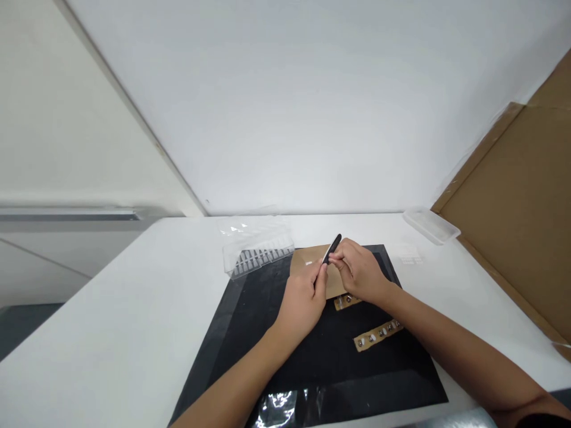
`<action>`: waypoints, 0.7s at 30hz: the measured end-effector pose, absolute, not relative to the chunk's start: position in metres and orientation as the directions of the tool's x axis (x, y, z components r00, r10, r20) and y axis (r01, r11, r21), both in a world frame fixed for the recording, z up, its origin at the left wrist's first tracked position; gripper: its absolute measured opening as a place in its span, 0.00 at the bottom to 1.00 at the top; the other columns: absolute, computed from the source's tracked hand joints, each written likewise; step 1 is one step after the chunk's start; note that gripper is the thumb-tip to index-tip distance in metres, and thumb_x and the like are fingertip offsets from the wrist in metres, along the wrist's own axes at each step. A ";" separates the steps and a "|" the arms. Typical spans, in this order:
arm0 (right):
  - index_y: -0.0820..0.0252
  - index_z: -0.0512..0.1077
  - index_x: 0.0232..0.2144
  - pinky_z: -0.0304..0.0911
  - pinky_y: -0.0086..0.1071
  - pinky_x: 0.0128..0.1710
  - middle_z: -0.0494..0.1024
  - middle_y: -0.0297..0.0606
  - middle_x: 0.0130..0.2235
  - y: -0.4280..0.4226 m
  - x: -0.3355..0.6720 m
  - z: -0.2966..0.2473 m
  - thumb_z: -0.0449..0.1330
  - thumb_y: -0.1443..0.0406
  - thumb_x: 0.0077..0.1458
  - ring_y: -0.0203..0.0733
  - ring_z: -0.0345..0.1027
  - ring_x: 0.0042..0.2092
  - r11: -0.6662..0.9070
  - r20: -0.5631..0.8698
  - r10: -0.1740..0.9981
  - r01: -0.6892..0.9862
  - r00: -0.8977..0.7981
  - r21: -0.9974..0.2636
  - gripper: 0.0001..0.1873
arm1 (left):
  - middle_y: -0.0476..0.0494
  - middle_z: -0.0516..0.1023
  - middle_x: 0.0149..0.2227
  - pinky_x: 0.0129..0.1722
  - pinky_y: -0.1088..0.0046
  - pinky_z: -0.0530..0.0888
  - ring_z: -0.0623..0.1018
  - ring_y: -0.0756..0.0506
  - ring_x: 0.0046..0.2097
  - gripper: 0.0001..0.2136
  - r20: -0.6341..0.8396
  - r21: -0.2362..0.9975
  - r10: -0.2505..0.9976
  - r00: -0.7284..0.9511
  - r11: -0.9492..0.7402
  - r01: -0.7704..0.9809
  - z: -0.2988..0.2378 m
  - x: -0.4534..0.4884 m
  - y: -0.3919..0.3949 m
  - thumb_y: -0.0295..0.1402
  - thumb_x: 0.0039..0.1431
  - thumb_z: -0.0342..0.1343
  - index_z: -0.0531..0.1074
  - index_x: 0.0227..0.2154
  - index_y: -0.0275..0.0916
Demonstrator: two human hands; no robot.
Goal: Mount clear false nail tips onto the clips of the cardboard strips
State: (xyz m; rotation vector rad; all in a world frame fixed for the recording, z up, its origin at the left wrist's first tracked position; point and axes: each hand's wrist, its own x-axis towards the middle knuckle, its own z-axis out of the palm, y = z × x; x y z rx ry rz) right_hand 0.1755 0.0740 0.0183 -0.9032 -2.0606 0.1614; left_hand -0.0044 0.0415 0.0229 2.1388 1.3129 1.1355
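Above the mat (243,333), hands (303,297) (359,272) pinch a black tool (332,246) (lower end hidden)

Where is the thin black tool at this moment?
Head view, near the centre: the thin black tool is pinched between the left hand and the right hand, above the brown card on the black mat.

A white table (111,309) is spread across the near ground, and its far edge is set against a plain white wall (312,107). On the left a cream wall (53,119) is joined to it, crossed by a grey ledge (66,217). Dark floor (18,333) is seen near left. A cardboard sheet (513,226) is propped on the right. The room is lit evenly.
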 end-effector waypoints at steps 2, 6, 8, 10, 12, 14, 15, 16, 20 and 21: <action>0.54 0.64 0.35 0.65 0.39 0.39 0.73 0.39 0.35 0.077 0.176 0.021 0.51 0.64 0.72 0.45 0.68 0.37 0.714 0.656 0.664 0.565 -0.359 -0.413 0.09 | 0.49 0.74 0.25 0.31 0.71 0.66 0.74 0.47 0.27 0.18 0.448 0.659 0.862 0.235 -0.497 0.564 0.022 -0.005 0.042 0.35 0.75 0.45 0.71 0.29 0.39; 0.54 0.64 0.34 0.65 0.39 0.40 0.73 0.39 0.35 0.083 0.176 0.025 0.52 0.64 0.72 0.46 0.69 0.38 0.643 0.682 0.699 0.604 -0.214 -0.470 0.10 | 0.48 0.76 0.26 0.31 0.71 0.66 0.76 0.46 0.28 0.16 0.459 0.640 0.858 0.231 -0.499 0.584 0.022 -0.005 0.042 0.34 0.75 0.45 0.74 0.33 0.39; 0.54 0.64 0.34 0.64 0.38 0.39 0.73 0.39 0.36 0.082 0.175 0.026 0.51 0.64 0.72 0.45 0.69 0.38 0.647 0.658 0.711 0.596 -0.248 -0.475 0.10 | 0.48 0.75 0.26 0.30 0.71 0.66 0.75 0.46 0.27 0.16 0.467 0.626 0.855 0.225 -0.500 0.598 0.021 -0.005 0.041 0.34 0.75 0.45 0.74 0.33 0.39; 0.54 0.63 0.34 0.61 0.37 0.37 0.73 0.38 0.35 0.080 0.174 0.028 0.51 0.64 0.72 0.44 0.67 0.36 0.666 0.618 0.712 0.597 -0.333 -0.446 0.10 | 0.47 0.75 0.25 0.31 0.71 0.66 0.75 0.46 0.27 0.17 0.486 0.609 0.842 0.234 -0.518 0.601 0.021 -0.005 0.041 0.33 0.75 0.45 0.72 0.30 0.39; 0.54 0.62 0.33 0.59 0.37 0.37 0.73 0.38 0.35 0.078 0.175 0.031 0.51 0.64 0.72 0.44 0.66 0.35 0.675 0.601 0.705 0.616 -0.377 -0.405 0.11 | 0.47 0.75 0.26 0.32 0.70 0.67 0.75 0.46 0.28 0.17 0.504 0.594 0.827 0.250 -0.542 0.595 0.021 -0.006 0.041 0.33 0.75 0.45 0.71 0.29 0.39; 0.54 0.62 0.33 0.58 0.38 0.39 0.73 0.37 0.34 0.077 0.175 0.034 0.51 0.64 0.73 0.44 0.66 0.35 0.662 0.621 0.701 0.645 -0.351 -0.381 0.12 | 0.45 0.76 0.28 0.33 0.70 0.68 0.76 0.46 0.30 0.17 0.513 0.585 0.819 0.256 -0.553 0.594 0.021 -0.007 0.042 0.33 0.75 0.45 0.73 0.31 0.38; 0.54 0.62 0.33 0.58 0.39 0.39 0.73 0.37 0.34 0.078 0.175 0.035 0.51 0.64 0.73 0.44 0.66 0.35 0.651 0.634 0.700 0.659 -0.330 -0.376 0.12 | 0.45 0.77 0.28 0.33 0.70 0.68 0.77 0.45 0.30 0.16 0.512 0.582 0.820 0.257 -0.551 0.598 0.021 -0.007 0.042 0.34 0.75 0.45 0.73 0.32 0.38; 0.54 0.62 0.33 0.58 0.39 0.40 0.73 0.38 0.34 0.078 0.175 0.036 0.51 0.64 0.73 0.44 0.66 0.35 0.643 0.642 0.700 0.668 -0.314 -0.374 0.12 | 0.45 0.77 0.28 0.34 0.70 0.69 0.77 0.45 0.30 0.16 0.506 0.582 0.823 0.258 -0.546 0.603 0.022 -0.007 0.042 0.34 0.75 0.45 0.74 0.34 0.38; 0.55 0.63 0.33 0.57 0.38 0.38 0.74 0.38 0.34 0.078 0.175 0.037 0.51 0.64 0.72 0.44 0.66 0.35 0.687 0.592 0.692 0.628 -0.413 -0.365 0.11 | 0.47 0.75 0.26 0.33 0.70 0.69 0.75 0.46 0.28 0.16 0.497 0.571 0.827 0.263 -0.540 0.619 0.022 -0.008 0.042 0.33 0.75 0.44 0.75 0.35 0.38; 0.55 0.63 0.34 0.57 0.38 0.38 0.74 0.38 0.34 0.078 0.176 0.038 0.51 0.64 0.72 0.44 0.66 0.35 0.697 0.581 0.688 0.620 -0.435 -0.361 0.11 | 0.47 0.74 0.26 0.33 0.70 0.70 0.75 0.46 0.28 0.16 0.507 0.565 0.821 0.262 -0.546 0.618 0.022 -0.008 0.042 0.33 0.75 0.45 0.74 0.33 0.38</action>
